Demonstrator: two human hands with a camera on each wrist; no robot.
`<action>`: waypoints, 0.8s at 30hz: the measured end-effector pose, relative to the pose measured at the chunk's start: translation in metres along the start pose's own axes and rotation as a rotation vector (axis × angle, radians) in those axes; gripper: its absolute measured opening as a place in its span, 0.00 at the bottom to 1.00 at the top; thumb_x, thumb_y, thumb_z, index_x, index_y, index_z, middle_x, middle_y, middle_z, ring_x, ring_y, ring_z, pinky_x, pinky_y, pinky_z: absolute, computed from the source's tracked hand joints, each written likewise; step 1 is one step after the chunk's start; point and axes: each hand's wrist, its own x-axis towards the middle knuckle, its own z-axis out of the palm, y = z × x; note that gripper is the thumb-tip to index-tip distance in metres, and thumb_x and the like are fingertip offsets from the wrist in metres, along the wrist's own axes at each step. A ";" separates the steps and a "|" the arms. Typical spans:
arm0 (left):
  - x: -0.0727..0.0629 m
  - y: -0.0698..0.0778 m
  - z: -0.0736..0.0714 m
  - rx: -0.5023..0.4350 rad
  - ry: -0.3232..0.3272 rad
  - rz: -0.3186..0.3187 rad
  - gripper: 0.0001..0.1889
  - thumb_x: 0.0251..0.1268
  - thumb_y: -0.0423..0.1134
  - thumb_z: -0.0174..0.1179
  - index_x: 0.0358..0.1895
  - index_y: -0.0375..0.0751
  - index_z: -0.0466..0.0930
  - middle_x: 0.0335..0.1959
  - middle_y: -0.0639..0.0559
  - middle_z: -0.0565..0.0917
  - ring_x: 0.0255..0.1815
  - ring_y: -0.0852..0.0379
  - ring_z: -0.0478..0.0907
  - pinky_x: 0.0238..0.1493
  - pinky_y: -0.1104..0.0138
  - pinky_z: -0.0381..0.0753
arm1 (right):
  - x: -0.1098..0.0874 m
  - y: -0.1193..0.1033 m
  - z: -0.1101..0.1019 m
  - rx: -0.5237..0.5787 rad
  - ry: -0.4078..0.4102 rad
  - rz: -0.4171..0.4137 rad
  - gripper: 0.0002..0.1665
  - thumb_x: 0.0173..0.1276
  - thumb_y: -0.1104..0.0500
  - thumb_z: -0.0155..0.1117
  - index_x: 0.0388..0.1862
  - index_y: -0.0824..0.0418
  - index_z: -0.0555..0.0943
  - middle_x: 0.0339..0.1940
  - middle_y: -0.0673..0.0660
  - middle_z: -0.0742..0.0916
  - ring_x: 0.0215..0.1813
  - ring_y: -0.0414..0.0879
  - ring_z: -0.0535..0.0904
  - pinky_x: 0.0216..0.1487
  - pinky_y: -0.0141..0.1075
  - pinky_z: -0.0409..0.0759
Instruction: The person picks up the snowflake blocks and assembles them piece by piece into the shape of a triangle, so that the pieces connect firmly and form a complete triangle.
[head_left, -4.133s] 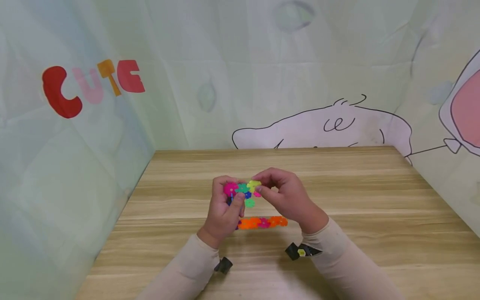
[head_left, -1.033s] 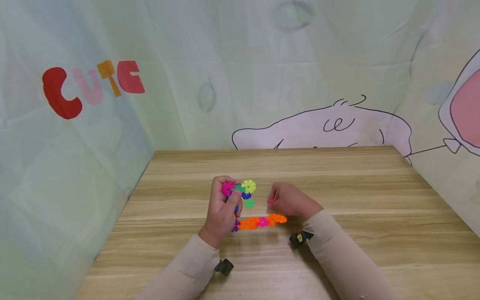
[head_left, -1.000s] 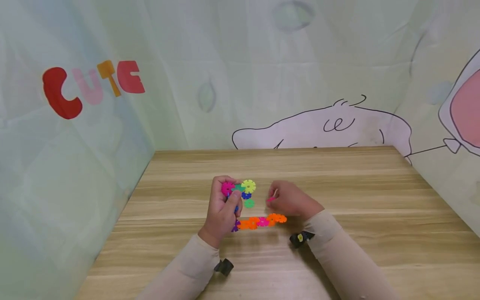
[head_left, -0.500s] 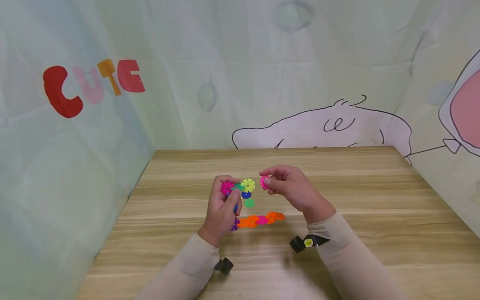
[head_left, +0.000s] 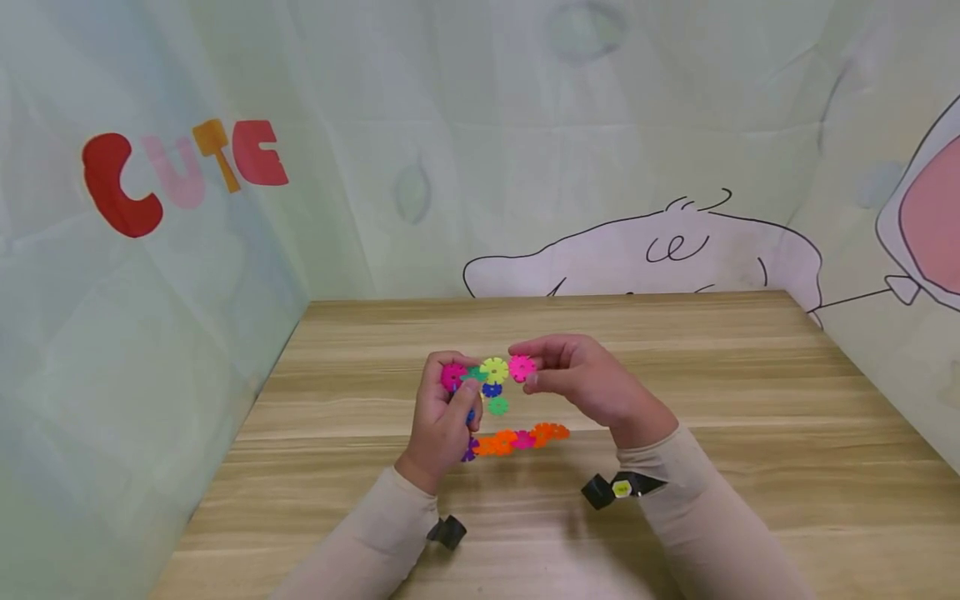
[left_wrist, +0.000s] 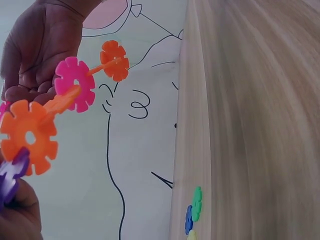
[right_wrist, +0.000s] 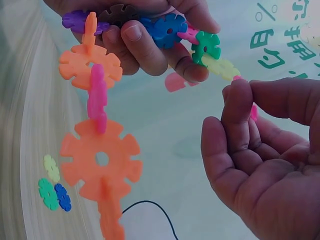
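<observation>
My left hand (head_left: 442, 425) grips a chain of interlocking flower-shaped plastic discs, raised above the table. From it runs a section of orange discs (left_wrist: 30, 137) with a pink one between them, joined through a purple disc (left_wrist: 11, 177). Blue (right_wrist: 167, 31), green (right_wrist: 206, 48) and yellow (head_left: 494, 369) discs make up the other part; the fingers hide some pieces. My right hand (head_left: 592, 387) pinches a bright pink disc (head_left: 522, 367) between thumb and fingers, its edge right at the yellow disc's side. In the right wrist view the fingers cover most of that pink disc.
Loose on the wooden table (head_left: 360, 500) lie a green disc (head_left: 498, 406), a blue disc (head_left: 492, 390) and a yellow disc (right_wrist: 51, 168), close together beyond the chain. Printed cloth (head_left: 375, 167) hangs around the table's back and sides.
My right hand let go of the yellow disc, now on the chain. It went down to the table, took the pink disc and lifted it leftward to the yellow one. My left hand barely moved.
</observation>
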 end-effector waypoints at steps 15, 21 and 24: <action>-0.001 -0.001 -0.001 -0.030 -0.046 0.032 0.09 0.80 0.25 0.43 0.57 0.28 0.64 0.17 0.43 0.67 0.14 0.52 0.65 0.14 0.65 0.71 | -0.001 0.000 0.000 -0.068 -0.052 0.010 0.19 0.78 0.67 0.60 0.65 0.67 0.81 0.43 0.56 0.88 0.47 0.50 0.85 0.55 0.38 0.85; -0.002 -0.002 0.000 -0.048 -0.066 0.052 0.09 0.80 0.23 0.43 0.56 0.27 0.63 0.18 0.41 0.68 0.14 0.52 0.65 0.14 0.65 0.72 | -0.002 0.000 0.000 -0.076 -0.065 0.017 0.17 0.79 0.66 0.61 0.63 0.66 0.82 0.44 0.58 0.88 0.48 0.52 0.85 0.56 0.41 0.85; -0.003 -0.002 0.000 -0.034 -0.057 0.041 0.09 0.80 0.24 0.43 0.56 0.28 0.63 0.18 0.42 0.68 0.14 0.52 0.66 0.15 0.66 0.72 | -0.002 0.000 0.001 -0.075 -0.065 0.020 0.17 0.79 0.65 0.61 0.63 0.66 0.83 0.44 0.58 0.88 0.48 0.53 0.85 0.57 0.44 0.85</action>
